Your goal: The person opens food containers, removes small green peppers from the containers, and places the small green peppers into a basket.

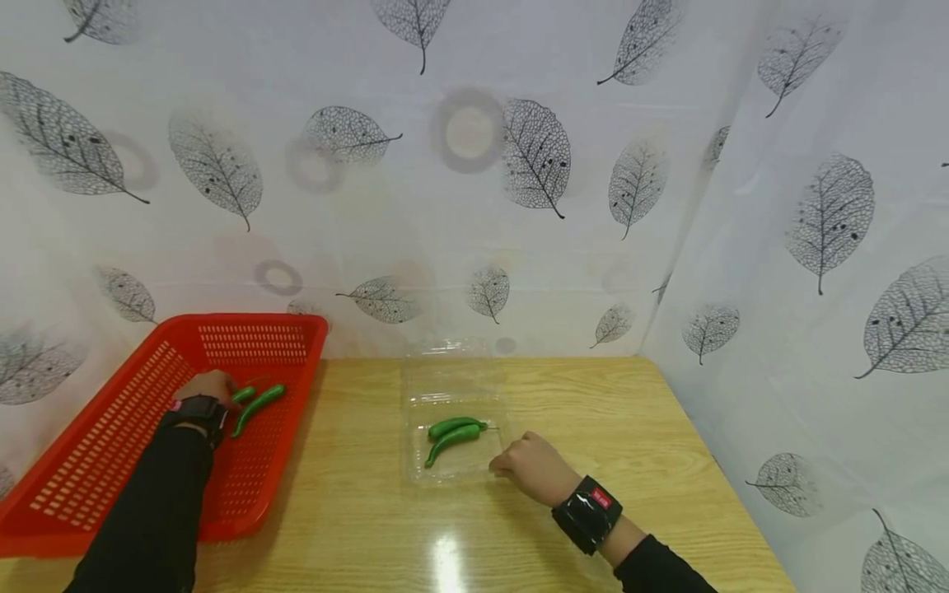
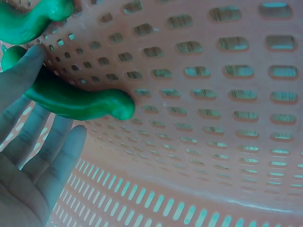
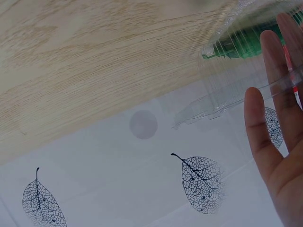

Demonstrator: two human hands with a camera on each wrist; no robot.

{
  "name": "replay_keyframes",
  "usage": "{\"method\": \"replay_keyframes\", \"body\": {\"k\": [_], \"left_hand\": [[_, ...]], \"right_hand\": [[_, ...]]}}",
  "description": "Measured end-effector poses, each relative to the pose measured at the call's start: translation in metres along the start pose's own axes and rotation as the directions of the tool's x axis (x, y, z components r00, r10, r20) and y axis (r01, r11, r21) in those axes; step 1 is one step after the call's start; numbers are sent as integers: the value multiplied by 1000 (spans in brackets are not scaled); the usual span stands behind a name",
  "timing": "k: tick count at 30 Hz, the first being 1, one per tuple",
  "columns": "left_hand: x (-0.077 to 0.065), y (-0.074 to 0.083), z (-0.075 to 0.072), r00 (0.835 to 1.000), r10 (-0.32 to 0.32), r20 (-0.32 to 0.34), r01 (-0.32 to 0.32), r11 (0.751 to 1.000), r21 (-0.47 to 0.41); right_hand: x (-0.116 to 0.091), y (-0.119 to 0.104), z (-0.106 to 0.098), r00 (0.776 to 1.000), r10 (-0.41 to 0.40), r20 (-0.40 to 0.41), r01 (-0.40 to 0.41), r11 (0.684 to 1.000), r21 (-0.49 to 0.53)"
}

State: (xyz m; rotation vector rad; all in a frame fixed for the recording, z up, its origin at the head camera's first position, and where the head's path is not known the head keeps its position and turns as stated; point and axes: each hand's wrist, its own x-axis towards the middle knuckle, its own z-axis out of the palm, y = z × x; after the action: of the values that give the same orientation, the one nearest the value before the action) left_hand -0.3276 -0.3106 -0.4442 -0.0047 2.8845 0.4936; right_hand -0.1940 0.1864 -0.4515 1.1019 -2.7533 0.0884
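In the red basket [image 1: 292, 445], my left hand [image 1: 208, 389] pinches a green chili pepper [image 2: 80, 101], thumb on one side and fingers on the other. A second green chili pepper [image 1: 259, 405] lies beside it on the basket floor. My right hand [image 1: 537, 468] holds the near right edge of a clear plastic box [image 1: 455, 478], which stands with its lid raised at the back. Some of its fingers [image 3: 259, 127] extend along the box wall in the right wrist view; the thumb is hidden there. Two green chili peppers [image 1: 454, 436] lie side by side inside the box.
The basket stands at the left of the wooden table [image 1: 363, 535], its slotted wall [image 2: 199, 85] close around my left hand. A white curtain [image 1: 474, 239] with leaf prints hangs behind the table and along its right side.
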Motion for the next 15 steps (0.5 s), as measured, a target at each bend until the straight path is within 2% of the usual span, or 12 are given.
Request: {"method": "replay_keyframes", "body": {"k": [6,11,15], "left_hand": [[5,-8,0,1000,20,10,-19,999,-28],[10,-12,-4,999,50,-15,-50,999,-1],[12,-17,-14,997,81,-13,-80,997,18]], "right_hand": [[0,1,1,1000,-16,-9,16,1000,-16],[0,1,0,1000,-11,-1,11,1000,2],[0,1,0,1000,-11,2,11,1000,9]]}}
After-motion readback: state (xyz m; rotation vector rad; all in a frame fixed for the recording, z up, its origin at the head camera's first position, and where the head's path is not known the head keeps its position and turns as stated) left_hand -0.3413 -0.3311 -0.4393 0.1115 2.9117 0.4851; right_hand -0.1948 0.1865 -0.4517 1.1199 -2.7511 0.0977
